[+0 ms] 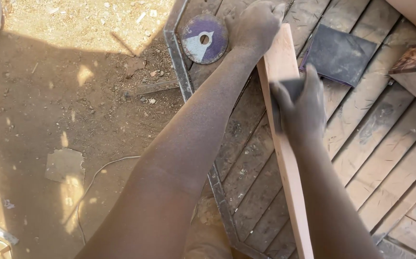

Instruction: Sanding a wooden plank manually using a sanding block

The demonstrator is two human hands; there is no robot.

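Pale wood plank (285,158) runs lengthwise away from the body on the slatted tabletop (385,144), between both forearms. Left hand (255,23) clamps down on its far end; right hand (301,108), nearer the body, presses a dark sanding sheet (292,88) on its top edge. Hands sit apart along the plank's long axis. Purple disc (204,38) lies just left of the left hand; another dark sheet (340,53) lies right of the plank.

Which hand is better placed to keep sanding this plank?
Probably the right hand: it already presses a dark sanding sheet against the plank. The left hand grips the plank's far end, steadying it.
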